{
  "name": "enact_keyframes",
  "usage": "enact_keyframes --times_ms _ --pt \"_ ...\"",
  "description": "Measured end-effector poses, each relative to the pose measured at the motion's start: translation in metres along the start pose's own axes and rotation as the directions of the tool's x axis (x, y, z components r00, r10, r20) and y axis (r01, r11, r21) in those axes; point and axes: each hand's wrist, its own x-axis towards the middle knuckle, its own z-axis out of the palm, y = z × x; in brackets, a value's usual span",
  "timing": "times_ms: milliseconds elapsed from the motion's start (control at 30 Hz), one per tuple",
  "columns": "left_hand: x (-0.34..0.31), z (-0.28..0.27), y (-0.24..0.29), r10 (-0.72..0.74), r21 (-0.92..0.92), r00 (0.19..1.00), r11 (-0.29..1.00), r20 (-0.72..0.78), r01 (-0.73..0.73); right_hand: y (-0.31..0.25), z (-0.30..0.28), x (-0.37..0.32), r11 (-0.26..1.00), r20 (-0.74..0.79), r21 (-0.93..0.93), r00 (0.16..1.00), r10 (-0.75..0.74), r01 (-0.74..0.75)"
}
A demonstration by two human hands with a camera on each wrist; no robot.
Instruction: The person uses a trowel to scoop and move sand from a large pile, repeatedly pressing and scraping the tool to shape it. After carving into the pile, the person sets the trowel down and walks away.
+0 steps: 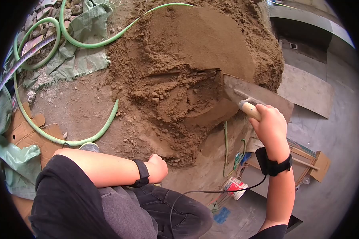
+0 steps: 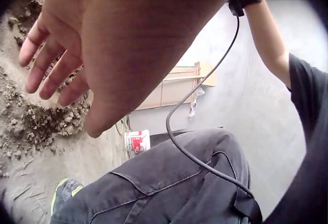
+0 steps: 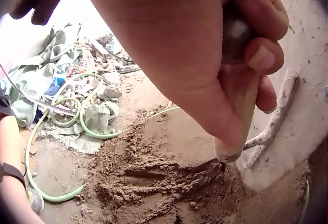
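My right hand (image 1: 272, 126) grips the wooden handle (image 1: 250, 110) of a plastering trowel, fingers and thumb wrapped round it in the right wrist view. The trowel's wide metal blade (image 1: 267, 95) stands tilted, its left end at the dug-out edge of a brown sand pile (image 1: 203, 40). Part of that pile is smoothed flat, and crumbled sand lies left of the blade. My left hand (image 1: 157, 168) hangs over the near edge of the sand, holding nothing. Its loosely bent fingers (image 2: 51, 75) show in the left wrist view.
A green hose (image 1: 103, 129) loops over the ground at the left, near rubble (image 1: 40, 18) and a green woven sack (image 1: 83, 55). Flat boards (image 1: 307, 89) lie at the right. A white-and-red bucket (image 1: 236, 187) stands by my knee, and a black cable (image 1: 211, 191) runs to my right wrist.
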Motion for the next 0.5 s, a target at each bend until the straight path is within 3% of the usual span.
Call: enact_keyframes --times_ms 300,500 --pt "0.003 0.002 -0.002 -0.015 -0.01 1.0 1.0 -0.019 0.015 -0.025 0.02 0.013 0.998 0.045 -0.054 0.998 0.041 -0.038" --pt "0.003 0.005 -0.004 -0.038 -0.016 0.999 0.999 -0.034 0.037 -0.049 0.054 0.023 0.999 -0.026 -0.037 1.0 -0.015 0.014"
